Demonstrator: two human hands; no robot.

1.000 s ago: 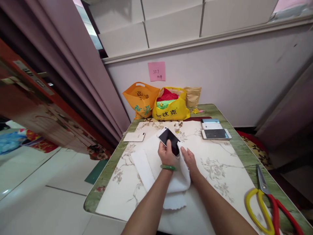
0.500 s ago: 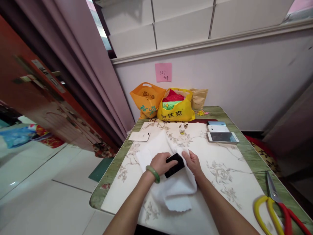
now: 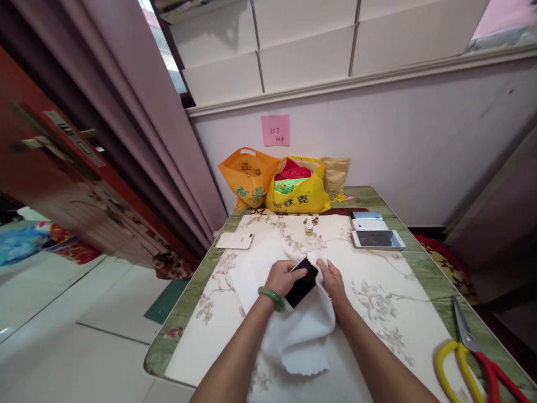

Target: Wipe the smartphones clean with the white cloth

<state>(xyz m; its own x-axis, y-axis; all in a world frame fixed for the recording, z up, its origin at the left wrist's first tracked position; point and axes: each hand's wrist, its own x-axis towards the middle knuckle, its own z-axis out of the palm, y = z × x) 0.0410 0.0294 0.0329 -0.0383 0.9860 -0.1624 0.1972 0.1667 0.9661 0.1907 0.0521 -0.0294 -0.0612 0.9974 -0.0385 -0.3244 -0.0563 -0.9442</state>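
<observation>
Cloth [image 3: 305, 330] nearest, bunched beneath phone [image 3: 300, 289]: probably light, limp, best pinched by its edge; white, scalloped hem. Phone held above table [image 3: 163, 346]: likely stiff, slick, breakable, safest by long sides; black face, pale rim. Left hand [image 3: 281, 278] grips it, thumb on glass; right hand [image 3: 333, 278] pinches cloth at its far end. Small bottle [image 3: 309, 227] beyond.

Soft light is spread over the table [image 3: 168, 348]; the far panels [image 3: 306, 59] are faintly shadowed, the left floor [image 3: 50, 319] is touched by glare, the door [image 3: 62, 179] stretched.
</observation>
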